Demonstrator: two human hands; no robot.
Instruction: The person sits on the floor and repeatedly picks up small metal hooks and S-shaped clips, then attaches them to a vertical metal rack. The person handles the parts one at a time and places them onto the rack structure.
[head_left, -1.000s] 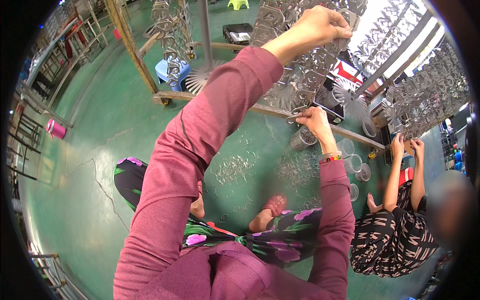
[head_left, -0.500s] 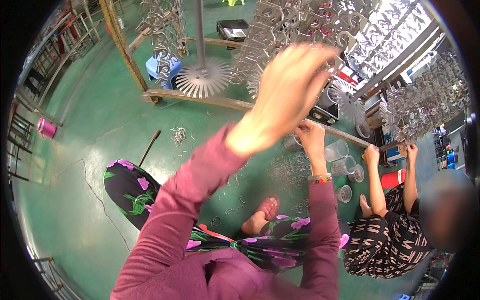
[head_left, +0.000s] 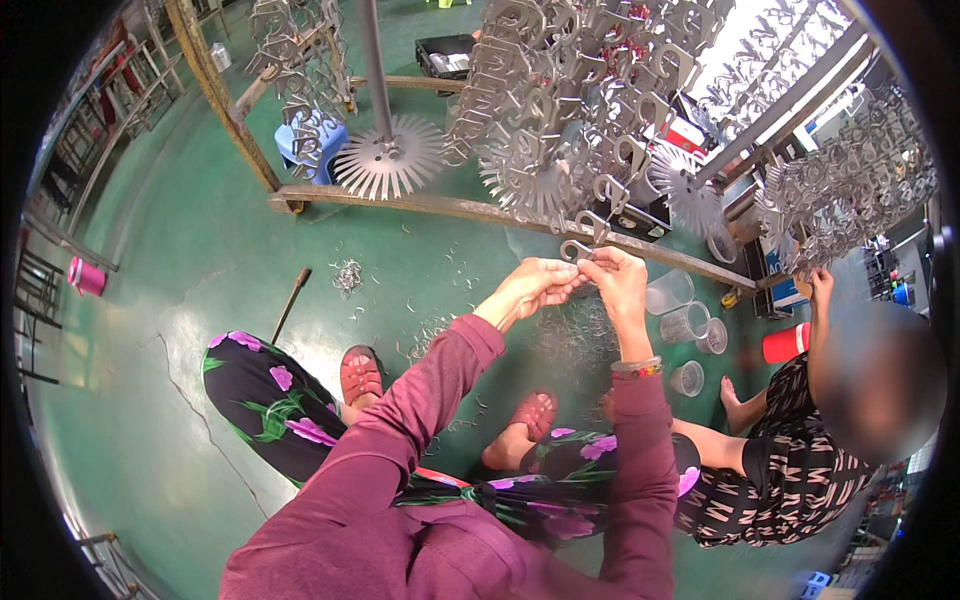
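In front of me my two hands meet at the bottom of a hanging strand of grey metal hooks. My left hand (head_left: 535,287) is closed in a pinch; whatever is between its fingertips is too small to make out. Close beside it, my right hand (head_left: 622,283) pinches the lower end of the lowest metal hook (head_left: 575,250). Above, that hook joins a chain of similar hooks (head_left: 612,190) on the rack. Small curved metal wires (head_left: 570,335) lie scattered on the green floor under my hands.
A wooden beam (head_left: 420,205) of the rack crosses ahead. Clear plastic tubs (head_left: 685,322) stand to the right, near a red bucket (head_left: 786,343). A co-worker (head_left: 775,465) sits at the right, one hand raised to other strands. A stick (head_left: 291,305) lies left of my feet.
My left hand has come down from the hanging hooks to meet my right hand. My right hand has stayed nearly in place. One of the co-worker's hands has dropped from the beam.
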